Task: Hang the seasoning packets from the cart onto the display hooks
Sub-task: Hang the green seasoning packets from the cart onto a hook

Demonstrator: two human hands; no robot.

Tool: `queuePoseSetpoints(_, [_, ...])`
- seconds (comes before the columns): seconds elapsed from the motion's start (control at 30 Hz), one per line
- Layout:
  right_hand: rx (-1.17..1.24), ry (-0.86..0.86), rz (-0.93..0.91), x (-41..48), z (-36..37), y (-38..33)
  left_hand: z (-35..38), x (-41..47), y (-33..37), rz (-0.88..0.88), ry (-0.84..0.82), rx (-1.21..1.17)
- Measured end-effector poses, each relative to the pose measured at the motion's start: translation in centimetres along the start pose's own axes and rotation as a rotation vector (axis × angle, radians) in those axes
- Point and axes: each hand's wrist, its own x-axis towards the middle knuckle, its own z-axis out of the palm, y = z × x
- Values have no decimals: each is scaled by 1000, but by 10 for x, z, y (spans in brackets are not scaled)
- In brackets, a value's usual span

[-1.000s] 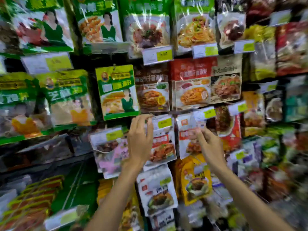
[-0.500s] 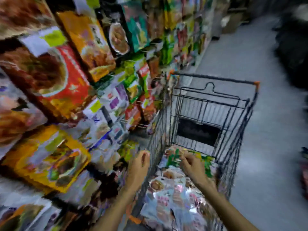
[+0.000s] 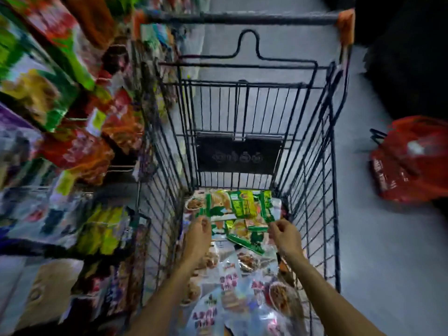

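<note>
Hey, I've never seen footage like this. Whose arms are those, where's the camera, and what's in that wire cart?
No machine here: a person wears a camera on the head, looking down along two bare arms. Below stands a wire cart in a shop aisle, with display packets hanging at the left and a red bag on the floor at the right. In the cart, green seasoning packets lie on silvery packets. The right hand pinches a green packet's edge; the left hand reaches the same pile, its grip too blurred to judge.
</note>
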Motion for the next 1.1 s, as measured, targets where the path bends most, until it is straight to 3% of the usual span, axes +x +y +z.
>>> queuePoseSetpoints(0.23, [-60, 34, 80, 64, 40, 46, 60, 106, -29, 144, -103, 226])
queuePoseSetpoints(0.4, [-174, 169, 21, 98, 52, 56, 92, 157, -35, 299, -210, 435])
queuePoseSetpoints(0.6, [-245, 89, 76, 135, 70, 45, 104, 184, -46, 368, -287, 595])
queuePoseSetpoints(0.73, [-224, 103, 166, 145, 79, 39, 105, 183, -50, 368, -283, 590])
queuePoseSetpoints(0.87, [-51, 136, 209, 142, 82, 39, 100, 181, -56, 334, -280, 633])
queuePoseSetpoints(1.1, [157, 88, 368, 120, 64, 47, 84, 181, -63, 65, -368, 784])
